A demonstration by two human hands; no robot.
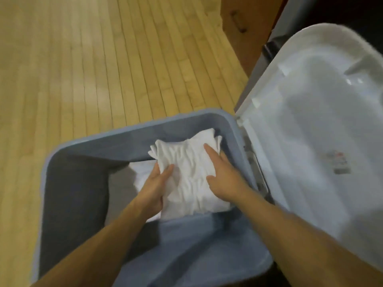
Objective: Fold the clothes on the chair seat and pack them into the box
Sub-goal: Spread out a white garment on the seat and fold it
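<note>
Count log, head view. I count one blue box [83,148], with one white lid [310,112] swung open at its right side. I count one folded white garment [186,166] inside the box; a second white piece [143,172] shows beneath it at the left, and I cannot tell whether that is a separate item. Two hands in view: one left hand [154,188], one right hand [224,175]. One label [339,164] on the lid's inner face. One brown wooden cabinet [244,19] at top, bearing one dark handle [238,20].
</note>
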